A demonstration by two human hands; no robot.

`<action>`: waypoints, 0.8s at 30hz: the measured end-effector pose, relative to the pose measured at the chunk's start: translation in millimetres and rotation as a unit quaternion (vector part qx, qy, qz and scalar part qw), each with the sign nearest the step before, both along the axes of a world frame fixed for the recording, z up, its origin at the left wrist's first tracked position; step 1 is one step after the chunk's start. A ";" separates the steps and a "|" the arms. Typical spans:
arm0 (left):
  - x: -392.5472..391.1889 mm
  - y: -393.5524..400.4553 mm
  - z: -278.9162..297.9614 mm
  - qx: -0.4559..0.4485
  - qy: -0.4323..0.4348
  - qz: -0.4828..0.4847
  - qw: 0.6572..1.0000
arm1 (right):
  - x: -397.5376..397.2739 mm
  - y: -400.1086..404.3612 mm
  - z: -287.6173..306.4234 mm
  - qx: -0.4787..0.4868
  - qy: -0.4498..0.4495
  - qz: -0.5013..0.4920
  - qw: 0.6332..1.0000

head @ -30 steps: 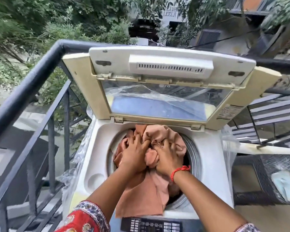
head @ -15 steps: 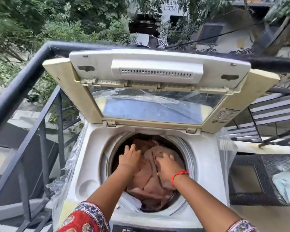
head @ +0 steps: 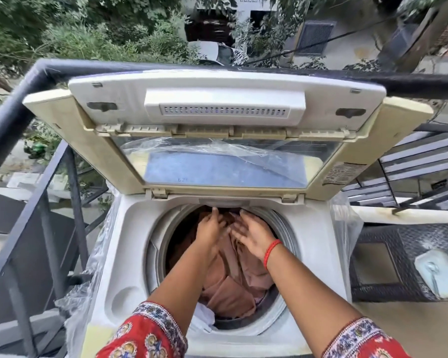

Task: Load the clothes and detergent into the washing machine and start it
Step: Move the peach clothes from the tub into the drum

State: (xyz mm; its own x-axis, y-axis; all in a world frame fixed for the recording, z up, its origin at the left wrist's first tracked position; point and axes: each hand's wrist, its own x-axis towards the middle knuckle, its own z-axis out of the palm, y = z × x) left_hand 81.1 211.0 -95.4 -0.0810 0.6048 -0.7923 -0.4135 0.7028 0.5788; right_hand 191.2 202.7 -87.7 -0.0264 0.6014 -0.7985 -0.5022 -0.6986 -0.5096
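A white top-loading washing machine (head: 130, 254) stands in front of me with its lid (head: 225, 109) raised upright. Peach-coloured cloth (head: 233, 288) lies bunched inside the round drum, with a bit of white cloth (head: 204, 317) at the drum's near edge. My left hand (head: 212, 227) and my right hand (head: 251, 233) reach into the far half of the drum side by side. Both have their fingers straight and spread, over or against the cloth. A red thread band circles my right wrist. No detergent is in view.
A black metal railing (head: 23, 104) runs along the left and behind the machine, with a drop to trees and a street beyond. A dark wicker stool (head: 388, 285) with a pale packet (head: 440, 275) on it stands right of the machine. Clear plastic wraps the machine's sides.
The peach cloth, gripped by both hands above the drum rim a second ago, now lies down inside the drum. Both hands have let go and moved to the drum's far side with fingers straightened.
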 end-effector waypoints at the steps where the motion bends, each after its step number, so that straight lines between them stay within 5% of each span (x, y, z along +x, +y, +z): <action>1: 3.2 4.7 2.0 0.003 -0.050 0.039 0.998 | -1.2 5.1 -0.8 -0.004 0.048 -0.052 0.998; 10: 9.1 19.2 11.1 0.019 -0.140 0.200 0.970 | -18.0 21.6 8.2 -0.024 0.114 -0.206 0.972; 24: -12.7 -4.3 4.5 -0.056 -0.237 0.199 0.949 | -16.9 -3.3 4.3 -0.063 0.115 -0.245 0.961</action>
State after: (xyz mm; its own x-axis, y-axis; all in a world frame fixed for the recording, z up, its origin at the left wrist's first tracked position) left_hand 68.4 206.7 -90.9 0.0954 0.5114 -0.8540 -0.8547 0.4819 0.1931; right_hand 174.4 199.4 -83.3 0.0508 0.4851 -0.8730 -0.8757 -0.3986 -0.2724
